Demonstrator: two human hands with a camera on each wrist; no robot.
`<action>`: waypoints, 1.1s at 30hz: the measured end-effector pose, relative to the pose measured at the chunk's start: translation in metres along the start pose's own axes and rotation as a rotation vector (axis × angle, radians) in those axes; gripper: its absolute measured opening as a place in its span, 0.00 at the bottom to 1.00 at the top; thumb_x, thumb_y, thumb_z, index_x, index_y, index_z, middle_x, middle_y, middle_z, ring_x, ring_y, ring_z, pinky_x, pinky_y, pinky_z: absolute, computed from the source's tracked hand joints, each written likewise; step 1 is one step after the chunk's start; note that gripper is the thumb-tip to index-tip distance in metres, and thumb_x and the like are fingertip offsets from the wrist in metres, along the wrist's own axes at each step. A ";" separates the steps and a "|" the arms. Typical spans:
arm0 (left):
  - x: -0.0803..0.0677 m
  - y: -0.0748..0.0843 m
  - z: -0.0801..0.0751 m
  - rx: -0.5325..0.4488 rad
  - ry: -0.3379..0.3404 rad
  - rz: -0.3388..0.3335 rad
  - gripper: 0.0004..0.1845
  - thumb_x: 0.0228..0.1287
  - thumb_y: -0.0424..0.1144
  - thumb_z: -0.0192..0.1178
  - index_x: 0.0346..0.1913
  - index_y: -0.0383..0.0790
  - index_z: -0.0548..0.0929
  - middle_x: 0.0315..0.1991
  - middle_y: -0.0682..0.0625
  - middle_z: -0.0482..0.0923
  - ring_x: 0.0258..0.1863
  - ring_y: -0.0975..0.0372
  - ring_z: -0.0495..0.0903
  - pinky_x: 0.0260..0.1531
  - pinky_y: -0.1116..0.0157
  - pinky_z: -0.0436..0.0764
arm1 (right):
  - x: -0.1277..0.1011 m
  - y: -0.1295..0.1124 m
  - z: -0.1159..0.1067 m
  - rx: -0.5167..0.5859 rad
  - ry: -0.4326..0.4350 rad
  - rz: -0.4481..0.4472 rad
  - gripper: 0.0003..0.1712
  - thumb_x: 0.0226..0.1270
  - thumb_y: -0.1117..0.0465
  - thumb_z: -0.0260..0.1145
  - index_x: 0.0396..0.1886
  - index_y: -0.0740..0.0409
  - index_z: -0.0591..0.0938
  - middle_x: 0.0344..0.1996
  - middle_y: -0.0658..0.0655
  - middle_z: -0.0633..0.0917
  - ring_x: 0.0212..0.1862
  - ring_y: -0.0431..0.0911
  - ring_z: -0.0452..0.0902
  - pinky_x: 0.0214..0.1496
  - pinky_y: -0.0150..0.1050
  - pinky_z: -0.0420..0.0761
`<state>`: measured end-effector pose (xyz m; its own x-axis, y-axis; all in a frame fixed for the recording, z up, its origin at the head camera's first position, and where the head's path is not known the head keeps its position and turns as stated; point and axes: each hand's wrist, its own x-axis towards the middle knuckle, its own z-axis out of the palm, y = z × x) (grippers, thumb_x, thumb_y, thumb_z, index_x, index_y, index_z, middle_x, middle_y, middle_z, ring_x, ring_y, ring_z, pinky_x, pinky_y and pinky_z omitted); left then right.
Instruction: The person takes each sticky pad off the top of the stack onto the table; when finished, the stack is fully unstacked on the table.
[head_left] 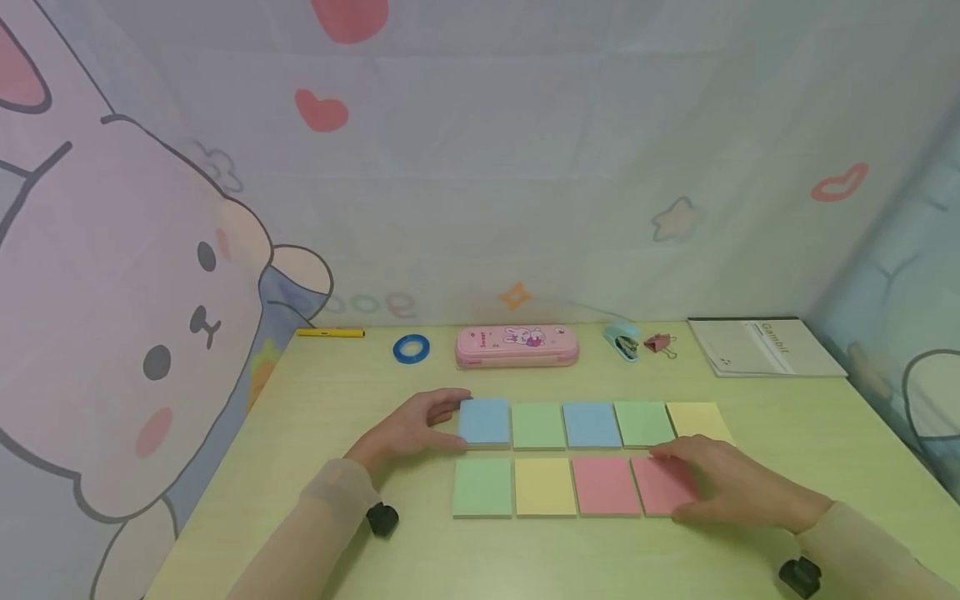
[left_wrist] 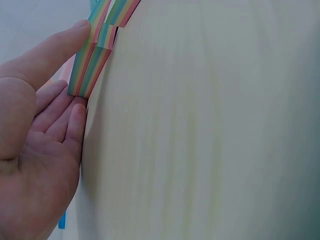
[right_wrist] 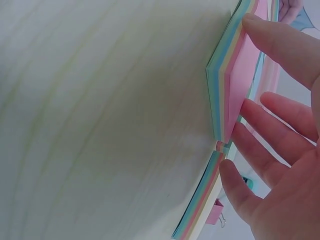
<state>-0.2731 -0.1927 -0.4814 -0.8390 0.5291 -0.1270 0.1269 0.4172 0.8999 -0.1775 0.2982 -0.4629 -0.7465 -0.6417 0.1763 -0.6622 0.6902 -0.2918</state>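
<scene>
Sticky note pads lie in two rows. My left hand (head_left: 412, 429) is at the left end of the back row, its thumb and fingers spanning the near and far edges of a blue sticky note pad (head_left: 484, 422). In the left wrist view the thumb (left_wrist: 65, 45) lies against the striped pad edges (left_wrist: 85, 65). At the right end of the front row, my right hand (head_left: 738, 483) holds a pink sticky note pad (head_left: 660, 486) between thumb and fingers. The right wrist view shows that pad's layered side (right_wrist: 220, 95), with the thumb at its near edge.
Also in the rows are green (head_left: 482, 488), yellow (head_left: 544, 487) and another pink pad (head_left: 606, 487). Along the back stand a yellow pen (head_left: 330, 332), blue tape roll (head_left: 411, 349), pink pencil case (head_left: 517, 347), stapler (head_left: 622, 342), binder clip (head_left: 661, 344) and notebook (head_left: 767, 347).
</scene>
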 end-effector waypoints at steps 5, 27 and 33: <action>0.001 -0.002 -0.001 -0.007 -0.001 0.008 0.44 0.61 0.44 0.79 0.78 0.44 0.70 0.78 0.48 0.68 0.78 0.49 0.67 0.77 0.52 0.67 | 0.005 0.000 -0.002 -0.012 0.023 -0.045 0.39 0.53 0.48 0.85 0.62 0.61 0.83 0.56 0.51 0.86 0.55 0.47 0.81 0.57 0.47 0.85; 0.004 -0.001 -0.001 -0.047 -0.014 0.007 0.49 0.55 0.37 0.82 0.79 0.42 0.68 0.78 0.48 0.67 0.79 0.50 0.65 0.78 0.54 0.65 | 0.162 -0.068 0.015 0.274 -0.112 0.053 0.47 0.68 0.47 0.76 0.79 0.60 0.67 0.74 0.58 0.73 0.76 0.57 0.66 0.78 0.58 0.68; 0.003 -0.001 -0.001 -0.050 -0.027 0.036 0.48 0.58 0.36 0.80 0.79 0.38 0.66 0.78 0.44 0.66 0.78 0.48 0.65 0.78 0.52 0.65 | 0.197 -0.088 0.036 0.195 -0.179 -0.001 0.46 0.69 0.47 0.76 0.78 0.62 0.68 0.73 0.59 0.74 0.76 0.55 0.67 0.80 0.54 0.68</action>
<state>-0.2760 -0.1927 -0.4821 -0.8195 0.5634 -0.1050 0.1294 0.3604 0.9238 -0.2643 0.0992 -0.4364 -0.7108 -0.7032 0.0125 -0.6249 0.6232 -0.4703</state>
